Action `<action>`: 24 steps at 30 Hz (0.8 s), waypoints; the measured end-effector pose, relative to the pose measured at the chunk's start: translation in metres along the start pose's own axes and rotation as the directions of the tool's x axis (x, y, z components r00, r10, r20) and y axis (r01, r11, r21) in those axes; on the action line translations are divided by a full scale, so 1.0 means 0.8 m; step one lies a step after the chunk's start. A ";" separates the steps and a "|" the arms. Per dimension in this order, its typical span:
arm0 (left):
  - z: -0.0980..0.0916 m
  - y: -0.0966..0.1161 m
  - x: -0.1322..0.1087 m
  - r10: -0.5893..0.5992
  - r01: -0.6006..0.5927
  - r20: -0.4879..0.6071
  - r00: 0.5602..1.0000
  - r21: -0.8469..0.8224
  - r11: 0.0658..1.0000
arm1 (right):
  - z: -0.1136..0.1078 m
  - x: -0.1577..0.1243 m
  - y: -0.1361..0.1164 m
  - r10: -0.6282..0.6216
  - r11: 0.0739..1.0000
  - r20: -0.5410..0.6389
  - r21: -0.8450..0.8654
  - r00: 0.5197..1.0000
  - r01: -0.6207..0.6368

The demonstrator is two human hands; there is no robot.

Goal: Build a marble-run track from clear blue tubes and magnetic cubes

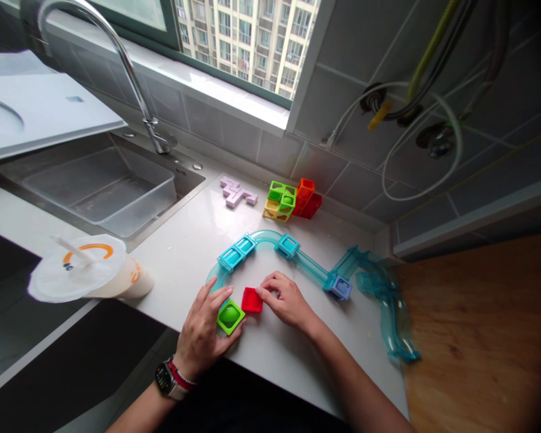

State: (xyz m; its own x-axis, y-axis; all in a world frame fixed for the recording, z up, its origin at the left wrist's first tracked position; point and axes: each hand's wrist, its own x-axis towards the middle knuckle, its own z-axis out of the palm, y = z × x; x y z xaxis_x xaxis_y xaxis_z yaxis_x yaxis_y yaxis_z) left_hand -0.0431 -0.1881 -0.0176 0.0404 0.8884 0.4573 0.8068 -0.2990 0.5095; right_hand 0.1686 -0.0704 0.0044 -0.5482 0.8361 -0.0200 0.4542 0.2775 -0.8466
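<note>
My left hand (202, 331) lies near the counter's front edge with its fingers round a green square block (229, 316) that has a green ball in it. Right beside it, my right hand (286, 299) pinches the edge of a red square block (251, 300). The two blocks touch at a corner. Just behind them a clear blue marble-run track (270, 240) curves across the counter, joined by blue square connectors (287, 245). A smartwatch and a red band sit on my left wrist.
A pink piece (237, 192) and a cluster of green, yellow and red blocks (293, 200) stand by the tiled wall. More loose blue track (390, 307) lies to the right. A sink (103, 192) with a tap is at the left; a lidded cup (88, 270) lies near the edge.
</note>
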 end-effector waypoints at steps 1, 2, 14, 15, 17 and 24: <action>0.000 0.000 0.000 0.000 0.000 0.002 1.000 0.000 1.000 | 0.004 0.000 -0.002 0.009 1.000 -0.027 -0.017 1.000 -0.009; 0.000 0.000 0.001 0.000 0.000 0.004 1.000 -0.001 1.000 | 0.008 0.001 -0.003 0.020 0.999 -0.056 -0.029 0.998 -0.021; -0.001 0.003 0.003 0.009 -0.009 -0.005 1.000 0.008 1.000 | 0.054 -0.007 -0.018 -0.087 0.996 -0.257 -0.059 0.963 0.074; -0.001 0.002 0.003 0.005 -0.005 -0.003 1.000 0.009 1.000 | 0.055 -0.006 -0.019 -0.089 0.995 -0.259 -0.062 0.962 0.075; -0.001 0.002 0.003 -0.001 0.001 0.000 1.000 0.014 1.000 | 0.055 -0.005 -0.020 -0.091 0.995 -0.259 -0.068 0.962 0.076; -0.001 0.002 0.002 -0.005 0.005 0.001 1.000 0.030 1.000 | 0.063 -0.003 -0.016 -0.097 0.992 -0.290 -0.103 0.952 0.069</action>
State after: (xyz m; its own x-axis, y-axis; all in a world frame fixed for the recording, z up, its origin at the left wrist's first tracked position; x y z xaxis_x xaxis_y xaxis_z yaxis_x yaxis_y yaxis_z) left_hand -0.0422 -0.1871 -0.0156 0.0368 0.8902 0.4540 0.8241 -0.2840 0.4900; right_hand 0.1287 -0.1000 -0.0113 -0.3624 0.9065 0.2167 0.4854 0.3821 -0.7864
